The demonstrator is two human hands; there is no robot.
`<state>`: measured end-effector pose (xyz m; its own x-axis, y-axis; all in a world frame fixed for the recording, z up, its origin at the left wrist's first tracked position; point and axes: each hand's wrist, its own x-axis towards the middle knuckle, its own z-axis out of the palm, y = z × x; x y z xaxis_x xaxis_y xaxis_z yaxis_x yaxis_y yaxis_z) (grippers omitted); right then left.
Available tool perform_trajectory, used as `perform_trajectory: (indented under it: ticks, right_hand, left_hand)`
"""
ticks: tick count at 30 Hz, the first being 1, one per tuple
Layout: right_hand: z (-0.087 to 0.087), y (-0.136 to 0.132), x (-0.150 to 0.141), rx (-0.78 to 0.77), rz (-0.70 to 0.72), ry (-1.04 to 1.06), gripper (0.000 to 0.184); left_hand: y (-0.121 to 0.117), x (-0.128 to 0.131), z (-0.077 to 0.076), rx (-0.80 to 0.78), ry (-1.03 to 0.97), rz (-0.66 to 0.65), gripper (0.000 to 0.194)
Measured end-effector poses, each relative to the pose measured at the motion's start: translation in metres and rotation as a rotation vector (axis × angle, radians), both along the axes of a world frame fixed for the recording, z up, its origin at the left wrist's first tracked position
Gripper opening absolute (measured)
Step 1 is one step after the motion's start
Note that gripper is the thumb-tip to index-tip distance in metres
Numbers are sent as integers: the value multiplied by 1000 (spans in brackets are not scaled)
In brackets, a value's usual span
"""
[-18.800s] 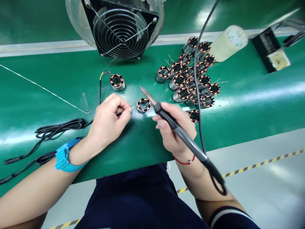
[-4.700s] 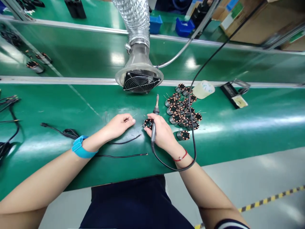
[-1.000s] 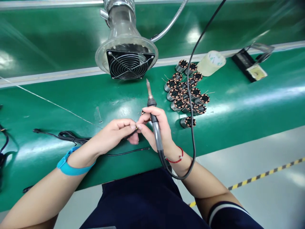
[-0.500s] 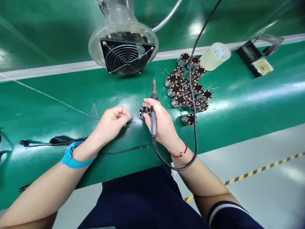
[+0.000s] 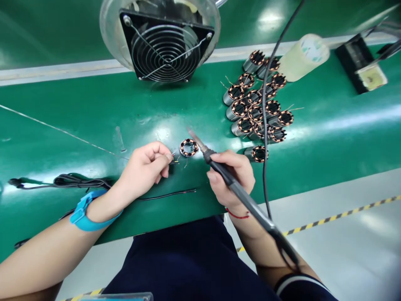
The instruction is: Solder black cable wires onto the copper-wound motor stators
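A small wound stator (image 5: 189, 147) with copper coils lies on the green bench (image 5: 94, 108). My left hand (image 5: 144, 168), closed in a pinch, holds the end of a black wire (image 5: 173, 161) right beside the stator's left edge. My right hand (image 5: 231, 176) is wrapped round a soldering iron (image 5: 238, 190) like a pen. The iron's tip (image 5: 191, 134) points up and left, just over the stator's right rim. A blue strap (image 5: 82, 209) circles my left wrist.
A pile of several stators (image 5: 255, 106) lies to the right, one more stator (image 5: 258, 153) apart near my right hand. A fume extractor fan (image 5: 166, 44) stands behind. A tape roll (image 5: 302, 56), a black stand (image 5: 360, 69), coiled black cables (image 5: 72, 182) and a loose wire (image 5: 169, 194) lie around.
My right hand has let go of the stator and swung the iron from upright to slanting, tip down at the stator. My left hand has stayed beside it, pinching the wire.
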<state>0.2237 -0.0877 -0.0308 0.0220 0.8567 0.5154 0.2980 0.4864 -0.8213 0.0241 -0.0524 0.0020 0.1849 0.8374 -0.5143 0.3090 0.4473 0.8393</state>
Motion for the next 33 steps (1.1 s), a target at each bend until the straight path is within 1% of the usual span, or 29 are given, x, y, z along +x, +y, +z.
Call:
perform_trajectory:
  ticks: [4,13,17,24,30,33]
  right_hand:
    - [-5,-1,-1,12,61,75,16]
    - [-1,1,-4,90,38,104,12]
    - [3,1,-4,80,62,80,11]
    - [-2,0,-4,73,71,125,13]
    - [0,0,-4,49,79,105,12]
    - [-2,1,-4,72,75,125,14]
  left_hand:
    - [1,2,-2,-4,-8,6,8]
    - [1,3,2,-10,-31,27,8]
    - [1,4,1,-4,-42,35,9]
    - [1,2,-1,19,-51,54,10]
    - [1,2,-1,32,-62,57,11]
    - [1,3,0,27,-67,55,11]
